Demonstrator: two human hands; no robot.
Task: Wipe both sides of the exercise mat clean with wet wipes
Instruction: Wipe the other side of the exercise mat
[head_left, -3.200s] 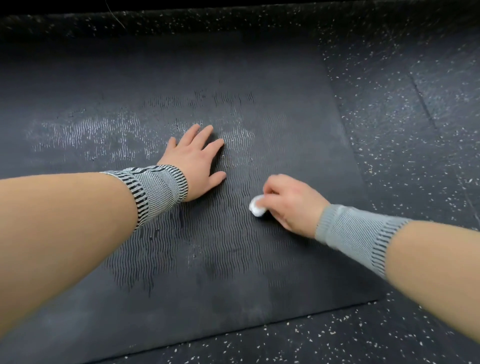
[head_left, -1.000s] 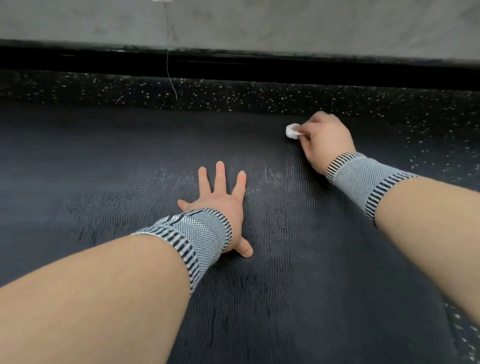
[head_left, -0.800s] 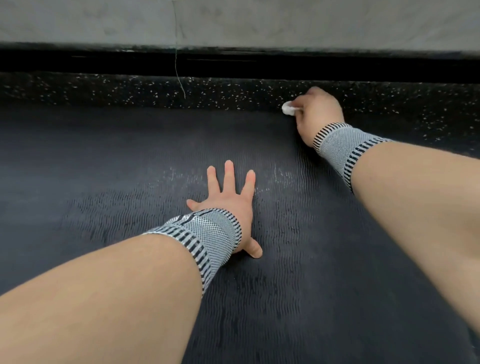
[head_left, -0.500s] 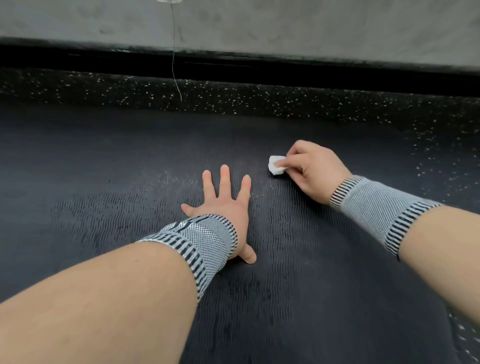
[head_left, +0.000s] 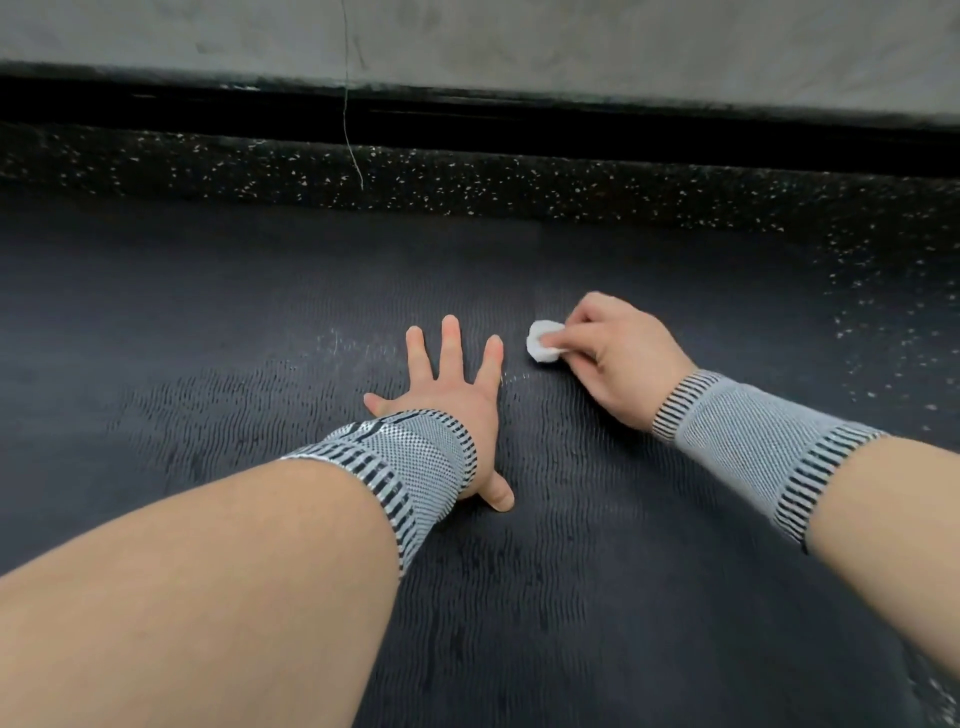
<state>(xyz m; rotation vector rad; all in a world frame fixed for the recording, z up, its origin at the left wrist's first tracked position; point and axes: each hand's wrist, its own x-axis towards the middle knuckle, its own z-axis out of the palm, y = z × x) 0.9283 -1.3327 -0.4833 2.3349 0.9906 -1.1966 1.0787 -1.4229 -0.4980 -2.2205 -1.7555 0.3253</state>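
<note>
**Wiping the top face, wad pulled back toward me**

My right fingers (head_left: 576, 340) pinch a balled-up white wipe (head_left: 544, 341) and press it onto the mat (head_left: 208, 291), just right of my left fingertips. The rest of my right hand (head_left: 618, 358) curls behind it, knuckles up. My left hand (head_left: 452, 395) lies flat with fingers straight and spread, gripping nothing, bracing me on the ribbed surface. Both wrists wear striped grey bands (head_left: 405, 462).

The mat lies flat beneath my arms, running left and right and reaching toward the far strip of speckled floor (head_left: 519, 187) below the wall (head_left: 571, 41). Faint pale streaks show around my left fingers; I judge that patch is not clean yet. The far left looks smoother, though I cannot tell whether it has been wiped. Only this face is up, so I reckon the underside is yet to be done.

A second ago my right hand was up at the mat's far edge; it has since drawn the wipe back beside my left hand, which has stayed planted.
</note>
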